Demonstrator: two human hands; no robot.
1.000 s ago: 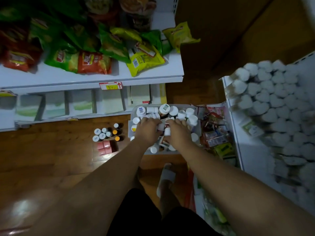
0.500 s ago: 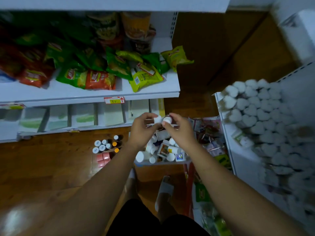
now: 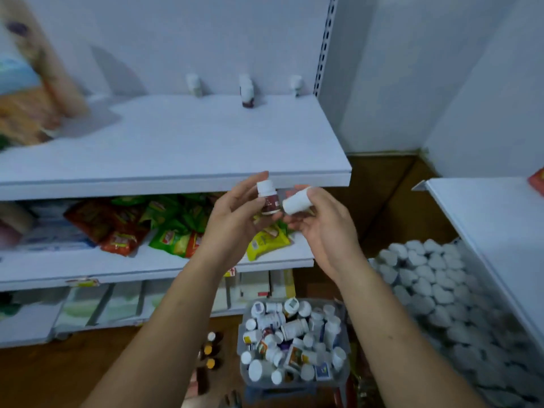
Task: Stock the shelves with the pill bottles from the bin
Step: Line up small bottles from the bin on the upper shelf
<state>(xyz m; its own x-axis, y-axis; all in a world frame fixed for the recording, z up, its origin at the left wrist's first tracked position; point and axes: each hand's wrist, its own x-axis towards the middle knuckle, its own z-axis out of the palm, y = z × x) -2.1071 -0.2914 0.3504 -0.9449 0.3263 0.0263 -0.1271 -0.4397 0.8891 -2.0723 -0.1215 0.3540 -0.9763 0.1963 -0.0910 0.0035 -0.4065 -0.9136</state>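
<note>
1. Since half a second ago, both hands are lifting away from the clear plastic bin (image 3: 294, 384) of pill bottles on the floor and are now arriving at the front edge of the upper white shelf (image 3: 176, 142).
2. The left hand (image 3: 235, 219) is gripping a white-capped pill bottle with a dark red label (image 3: 268, 199), holding it upright with its fingers curled round it.
3. The right hand (image 3: 323, 231) is gripping a plain white pill bottle (image 3: 297, 202), tilting it sideways just beside the first; whether the two are touching is unclear.
4. Three small bottles (image 3: 246, 91) are standing in a row along the shelf's back edge, toward its right corner.
5. The pick-up seems finished, so placing is probably coming next, likely beside that row.
6. The bin is holding many more bottles, so the stocking looks to be at an early stage.
</note>
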